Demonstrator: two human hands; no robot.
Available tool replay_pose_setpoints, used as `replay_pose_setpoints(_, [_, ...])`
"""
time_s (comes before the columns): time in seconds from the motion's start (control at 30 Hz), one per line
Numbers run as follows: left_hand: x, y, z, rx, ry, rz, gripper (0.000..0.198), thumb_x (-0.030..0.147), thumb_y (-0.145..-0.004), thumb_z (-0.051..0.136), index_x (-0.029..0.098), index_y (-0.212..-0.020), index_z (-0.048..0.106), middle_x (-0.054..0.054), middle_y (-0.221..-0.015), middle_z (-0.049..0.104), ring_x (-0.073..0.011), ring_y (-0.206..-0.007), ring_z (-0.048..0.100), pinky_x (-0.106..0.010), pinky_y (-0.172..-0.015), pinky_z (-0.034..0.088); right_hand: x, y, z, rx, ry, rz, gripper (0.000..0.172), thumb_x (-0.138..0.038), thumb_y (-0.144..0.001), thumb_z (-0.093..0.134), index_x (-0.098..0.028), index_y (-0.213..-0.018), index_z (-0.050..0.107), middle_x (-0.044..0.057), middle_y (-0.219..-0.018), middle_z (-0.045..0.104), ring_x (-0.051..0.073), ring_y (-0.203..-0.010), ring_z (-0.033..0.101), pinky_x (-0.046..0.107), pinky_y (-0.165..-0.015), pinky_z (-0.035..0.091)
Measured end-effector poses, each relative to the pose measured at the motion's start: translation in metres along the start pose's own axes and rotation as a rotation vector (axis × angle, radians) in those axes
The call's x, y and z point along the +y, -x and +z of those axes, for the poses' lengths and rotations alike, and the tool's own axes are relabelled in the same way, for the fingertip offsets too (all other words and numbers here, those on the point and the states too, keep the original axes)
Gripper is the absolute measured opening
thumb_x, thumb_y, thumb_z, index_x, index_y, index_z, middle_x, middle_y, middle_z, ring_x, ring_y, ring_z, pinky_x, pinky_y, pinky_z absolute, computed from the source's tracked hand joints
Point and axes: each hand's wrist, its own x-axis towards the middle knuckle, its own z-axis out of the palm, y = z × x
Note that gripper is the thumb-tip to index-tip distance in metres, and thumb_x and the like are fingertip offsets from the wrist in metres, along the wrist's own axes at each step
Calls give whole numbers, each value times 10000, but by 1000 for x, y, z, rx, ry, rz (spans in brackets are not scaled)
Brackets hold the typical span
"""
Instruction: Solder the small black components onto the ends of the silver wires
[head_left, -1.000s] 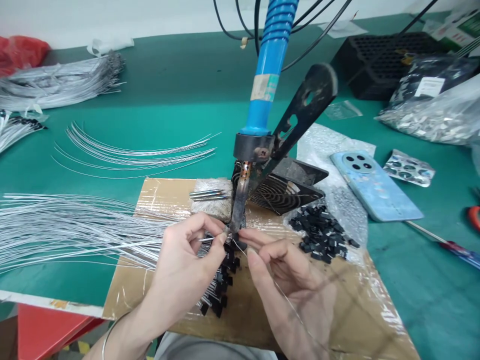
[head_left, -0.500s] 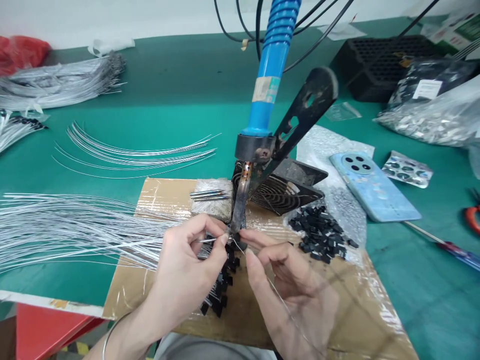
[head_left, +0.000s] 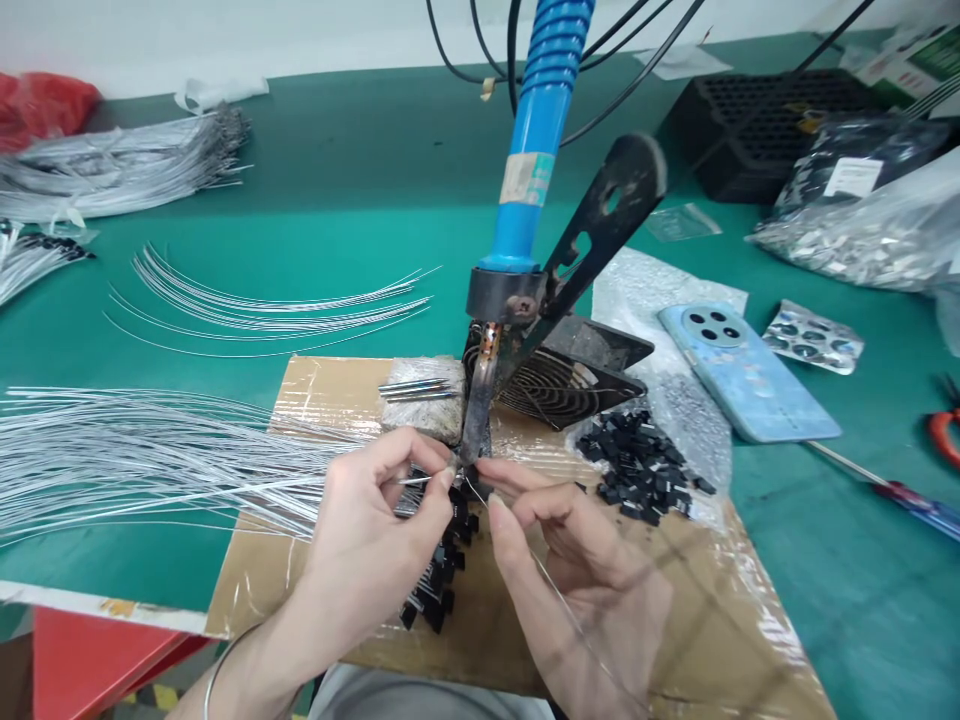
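Note:
My left hand [head_left: 367,545] pinches a thin grey-white wire [head_left: 300,484] near its end, just below the tip of a blue soldering iron [head_left: 517,200] held upright in a black bracket. Between the thumb and fingers of my right hand [head_left: 577,570] runs a strand of solder wire [head_left: 555,590], its end reaching up to the iron's tip. The exact meeting point is small and partly hidden by my fingertips. Below my hands, black connectors [head_left: 435,590] sit in a row on wire ends, partly covered by my left hand.
A bundle of grey wires [head_left: 150,450] spreads in from the left over cardboard [head_left: 255,570]. Behind the iron stands a black fan [head_left: 570,385], beside a wrapped block [head_left: 424,410]. Loose black connector housings [head_left: 637,465] and a blue phone [head_left: 750,375] lie to the right.
The soldering iron and its bracket have shifted very slightly left. My right hand has moved a touch left with the solder wire; my left hand stays in place.

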Motion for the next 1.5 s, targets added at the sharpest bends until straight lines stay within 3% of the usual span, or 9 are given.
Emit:
replay_pose_setpoints(0.33, [-1, 2, 0, 25, 24, 77, 149, 97, -817, 614, 171, -691, 643, 17, -713, 676, -124, -694, 635, -199, -628, 472, 0, 0, 0, 12, 13, -39, 140, -198, -865, 684, -222, -745, 616, 82, -1105, 779, 219, -986, 752, 313, -878, 564])
replay_pose_setpoints(0.83, [-4, 2, 2, 17, -47, 29, 123, 163, -814, 601, 168, -698, 642, -30, -780, 717, -164, -704, 628, -243, -565, 427, 2, -1, 2, 30, 4, -61, 150, -191, -869, 680, -231, -743, 610, 46, -1078, 787, 188, -938, 761, 271, -840, 555])
replay_pose_setpoints(1.5, [-2, 2, 1, 57, -67, 115, 142, 102, -804, 602, 159, -679, 640, -11, -745, 709, -107, -612, 577, -189, -516, 409, 2, 1, 1, 39, 34, -84, 129, -193, -866, 696, -235, -759, 635, 33, -1077, 790, 180, -956, 756, 263, -837, 557])
